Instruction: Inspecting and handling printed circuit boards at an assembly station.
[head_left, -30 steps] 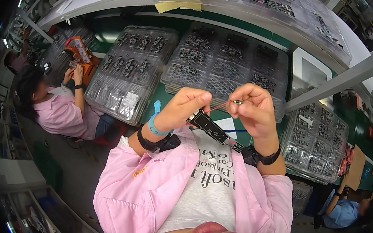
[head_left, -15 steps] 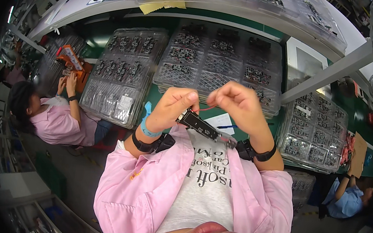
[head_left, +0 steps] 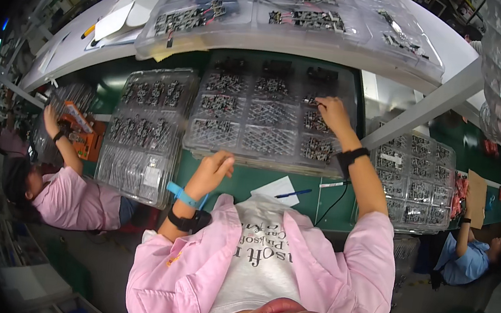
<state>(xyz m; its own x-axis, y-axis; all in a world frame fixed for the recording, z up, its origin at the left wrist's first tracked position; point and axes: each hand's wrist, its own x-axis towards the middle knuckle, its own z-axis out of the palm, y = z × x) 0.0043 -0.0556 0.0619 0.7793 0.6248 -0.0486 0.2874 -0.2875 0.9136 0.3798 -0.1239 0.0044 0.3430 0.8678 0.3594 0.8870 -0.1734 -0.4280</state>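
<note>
- While the right hand [head_left: 333, 113] reaches to the right column of the transparent plastic compartment tray [head_left: 270, 141], its fingers are bent down, tips close together, over small black circuit boards [head_left: 318, 123]; whether they are clamped on one, I cannot tell.
- The circuit boards lie grouped in the tray's square compartments, probably so that they stay sorted and their parts and wires do not tangle.
- The tray tops a stack on the green bench [head_left: 234, 186], straight ahead of the person, likely to keep every compartment within reach.
- The white sheet of paper [head_left: 265, 187] lies on the near side of the stack, the slim blue pen [head_left: 295, 193] across its right edge, presumably handy for notes.
- The right arm stretches forward, its wrist above the tray's right side.
- The left hand [head_left: 214, 172] hangs near the tray's near-left edge, forearm raised, fingers loosely curled with nothing visible in them; whether the tips meet is unclear.
</note>
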